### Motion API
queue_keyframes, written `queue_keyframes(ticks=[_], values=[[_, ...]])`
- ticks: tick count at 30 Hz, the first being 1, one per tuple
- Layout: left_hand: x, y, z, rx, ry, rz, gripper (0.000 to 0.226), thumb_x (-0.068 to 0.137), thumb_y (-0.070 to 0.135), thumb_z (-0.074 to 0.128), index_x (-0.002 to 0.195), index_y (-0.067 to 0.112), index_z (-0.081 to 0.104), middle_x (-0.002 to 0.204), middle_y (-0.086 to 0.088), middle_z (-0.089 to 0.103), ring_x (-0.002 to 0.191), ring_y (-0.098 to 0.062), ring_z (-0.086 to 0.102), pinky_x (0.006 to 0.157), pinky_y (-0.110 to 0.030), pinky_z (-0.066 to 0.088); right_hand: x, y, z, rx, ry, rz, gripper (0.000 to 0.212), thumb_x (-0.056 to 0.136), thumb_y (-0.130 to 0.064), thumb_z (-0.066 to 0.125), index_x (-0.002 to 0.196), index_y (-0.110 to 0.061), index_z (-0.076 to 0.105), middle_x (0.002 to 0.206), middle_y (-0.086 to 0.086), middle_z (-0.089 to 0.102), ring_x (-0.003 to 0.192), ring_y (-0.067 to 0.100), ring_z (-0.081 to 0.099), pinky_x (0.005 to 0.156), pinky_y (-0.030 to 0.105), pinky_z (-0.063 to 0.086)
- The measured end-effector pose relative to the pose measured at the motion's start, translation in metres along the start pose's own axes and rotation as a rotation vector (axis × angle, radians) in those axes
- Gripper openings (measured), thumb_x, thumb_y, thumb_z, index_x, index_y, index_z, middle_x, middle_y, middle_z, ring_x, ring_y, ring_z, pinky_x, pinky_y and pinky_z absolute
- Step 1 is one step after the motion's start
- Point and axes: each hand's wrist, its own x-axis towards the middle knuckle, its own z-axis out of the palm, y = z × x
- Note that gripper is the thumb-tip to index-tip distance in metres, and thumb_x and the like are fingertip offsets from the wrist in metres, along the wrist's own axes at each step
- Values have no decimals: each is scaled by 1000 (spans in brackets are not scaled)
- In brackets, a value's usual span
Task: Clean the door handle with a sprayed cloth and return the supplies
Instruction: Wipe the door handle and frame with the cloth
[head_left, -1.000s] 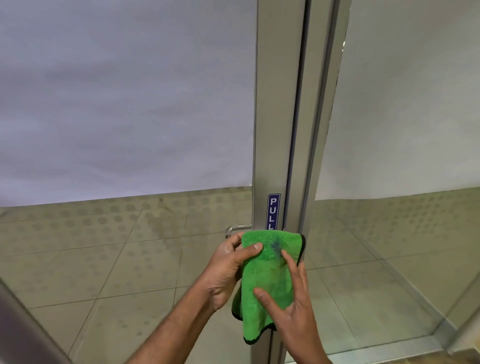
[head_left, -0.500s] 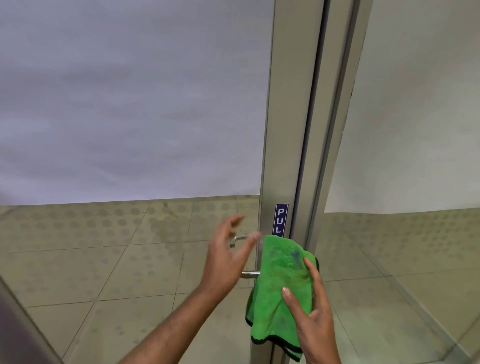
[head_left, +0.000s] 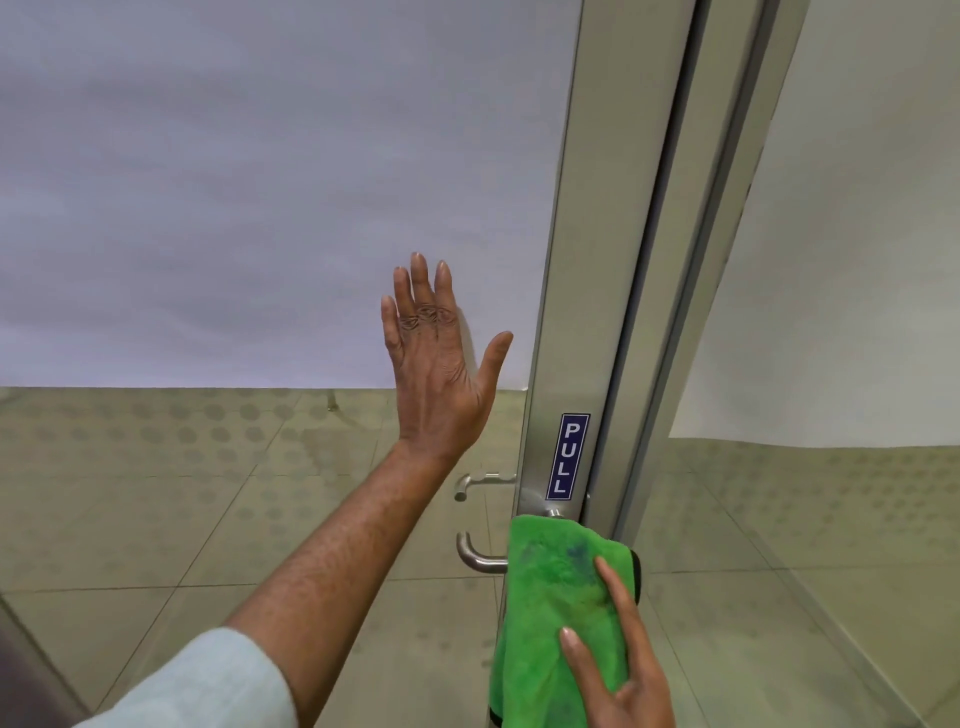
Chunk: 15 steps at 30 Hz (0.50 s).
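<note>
Left hand (head_left: 436, 364) spread flat, empty, bracing the glass door (head_left: 260, 208); right hand (head_left: 618, 660) presses the green microfibre cloth (head_left: 545, 597) over the lever handle (head_left: 475, 556). Best wrap fully and rub along its length.

Green microfibre cloth (head_left: 556, 597), dark-edged with darker damp-looking patches, hangs draped over the inner part of the door handle (head_left: 475, 557), right-hand fingers (head_left: 615, 584) pressed flat on its face. Handle: brushed-metal lever, horizontal, its curved free end sticking out left of the cloth, well below the spread left-hand fingers (head_left: 418, 291).
</note>
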Motion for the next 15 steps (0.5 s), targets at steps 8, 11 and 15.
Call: queue_keyframes(ticks=[8, 11, 15], values=[[0, -13, 30, 131, 65, 48, 84, 106, 64, 29, 165, 5, 16, 172, -24, 17, 161, -16, -18, 131, -48, -7, 35, 13, 31, -424, -79, -36, 77, 85, -16, 76, 136, -65, 45, 133, -15, 62, 117, 10, 65, 102, 40, 54], [0, -17, 35, 202, 92, 79, 82, 106, 64, 30, 165, 8, 19, 171, -22, 18, 161, -19, -17, 131, -51, -5, 43, 16, 31, -574, -73, 37, 75, 83, -30, 79, 135, -65, 37, 130, -3, 62, 114, 19, 64, 100, 36, 53], [0, -19, 39, 248, 115, 90, 81, 106, 66, 30, 165, 11, 22, 170, -22, 19, 161, -20, -17, 130, -53, -3, 61, 6, 33, -850, -267, 124, 86, 79, -65, 68, 149, -59, 20, 132, -4, 62, 120, 18, 61, 100, 31, 49]])
